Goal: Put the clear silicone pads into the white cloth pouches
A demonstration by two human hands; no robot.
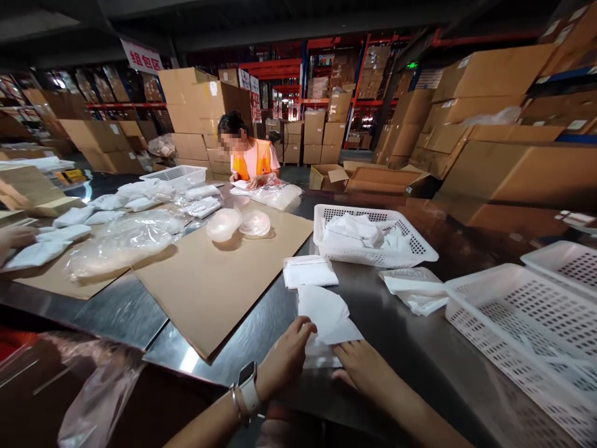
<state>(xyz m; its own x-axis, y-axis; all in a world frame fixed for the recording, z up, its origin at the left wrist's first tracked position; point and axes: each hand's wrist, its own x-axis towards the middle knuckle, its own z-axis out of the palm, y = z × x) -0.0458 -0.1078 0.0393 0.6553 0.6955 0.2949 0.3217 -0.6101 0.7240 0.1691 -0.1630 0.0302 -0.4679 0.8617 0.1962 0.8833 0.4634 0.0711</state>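
Both hands are held a little apart at a white paper packet (326, 317) on the metal table (263, 330): its left edge is touched by the left hand (290, 351), its lower right edge by the right hand (361, 367); whether either is clamped cannot be told. From the packet, a white basket (508, 348) is seen at three o'clock, folded packets (310, 272) at twelve, a cardboard sheet (224, 283) at ten. At one o'clock, white pieces are held in a filled basket (321, 233). Farther off, at eleven, papers are handled by a person in an orange vest (254, 160).
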